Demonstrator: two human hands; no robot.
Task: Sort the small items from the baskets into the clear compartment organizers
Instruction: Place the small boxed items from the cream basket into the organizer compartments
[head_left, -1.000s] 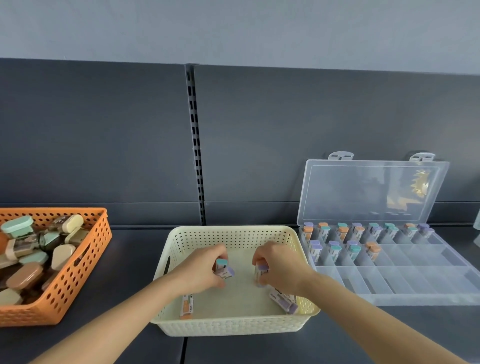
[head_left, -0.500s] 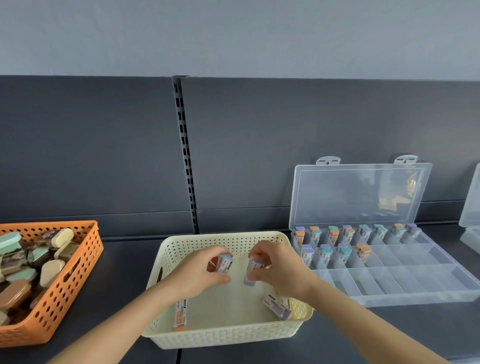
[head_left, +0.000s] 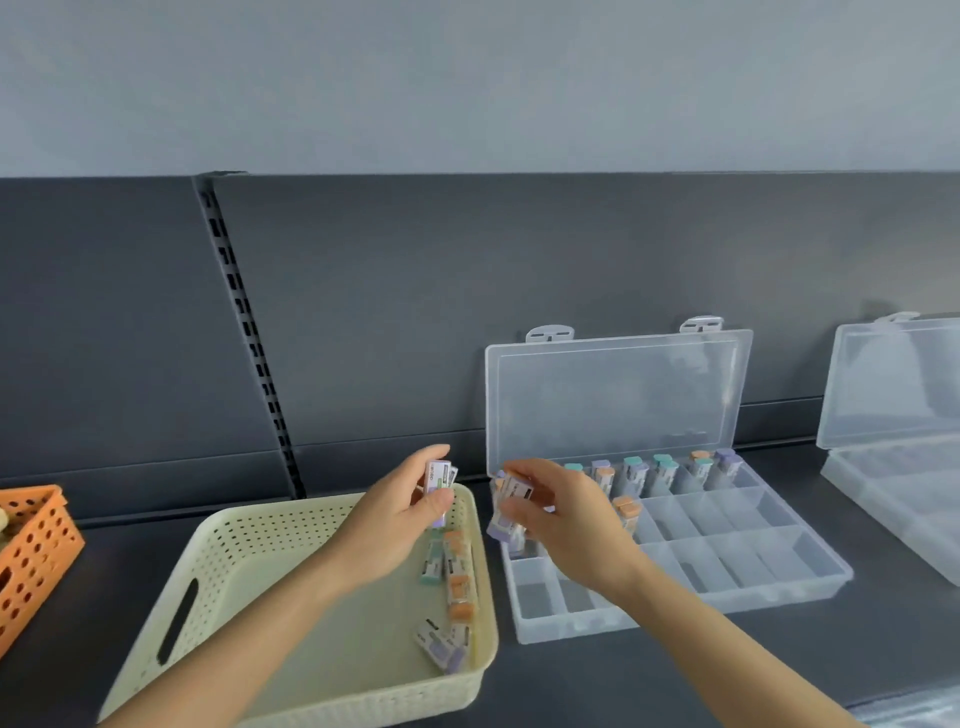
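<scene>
Our left hand (head_left: 395, 525) hangs over the far right corner of the cream basket (head_left: 234, 530), fingers pinching a purple-capped box (head_left: 438, 483). Just right of the basket, our right hand (head_left: 569, 530) has its fingers curled around a few similar boxes (head_left: 511, 506), above the clear organizer (head_left: 727, 590) beside the basket on the bench (head_left: 597, 686). Loose boxes (head_left: 454, 577) lie along the basket's right wall.

Soft, even light fills the frame, moderately bright, leaving only faint shadows inside the cream basket (head_left: 270, 527) at lower left. A pale sheen washes the raised clear lid (head_left: 618, 395) right of centre. The left hand (head_left: 400, 525), the right hand (head_left: 566, 525) and the small boxes (head_left: 440, 480) they pinch are motion-blurred. The slotted upright (head_left: 249, 332) leans, bent by wide-angle distortion.
</scene>
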